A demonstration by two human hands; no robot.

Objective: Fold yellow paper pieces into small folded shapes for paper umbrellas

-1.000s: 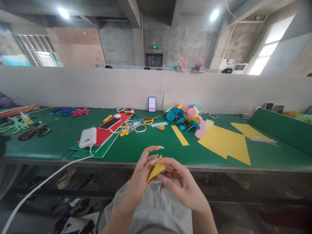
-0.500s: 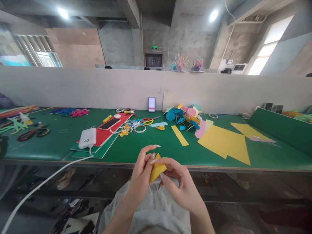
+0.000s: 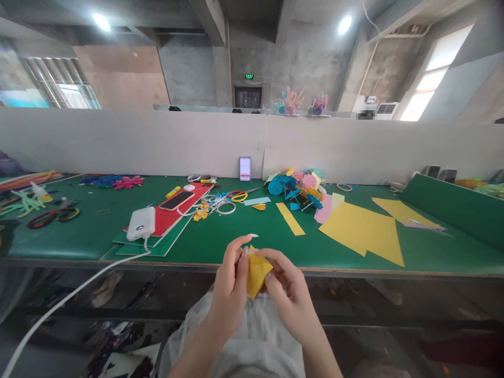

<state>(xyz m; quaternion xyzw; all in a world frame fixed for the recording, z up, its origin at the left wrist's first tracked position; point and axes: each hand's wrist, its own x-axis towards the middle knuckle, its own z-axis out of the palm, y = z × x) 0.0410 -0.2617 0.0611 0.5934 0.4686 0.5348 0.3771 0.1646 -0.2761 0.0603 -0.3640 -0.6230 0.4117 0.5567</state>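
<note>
A small folded piece of yellow paper (image 3: pixel 258 273) is between my two hands, just off the table's front edge and above my lap. My left hand (image 3: pixel 232 275) pinches its left side, thumb in front, while the index finger reaches up and away from it. On the other side, my right hand (image 3: pixel 289 283) grips the paper's right corner between thumb and index finger. Its remaining fingers curl behind and are partly hidden. Beyond my hands, a yellow paper strip (image 3: pixel 290 219) and a large yellow sheet (image 3: pixel 362 231) lie on the green table (image 3: pixel 244 247).
Blue and pink paper umbrellas (image 3: pixel 295 186) are piled at the back. Scissors (image 3: pixel 239 196), a light blue strip (image 3: pixel 257 201) and a white tape ring (image 3: pixel 226 208) lie mid-table. A white power bank (image 3: pixel 140 223) with a cable sits left. A lit phone (image 3: pixel 245 168) leans against the partition.
The folded yellow paper has turned so that more of its face shows. My right thumb and fingers have shifted along its right edge; my left hand has stayed nearly in place.
</note>
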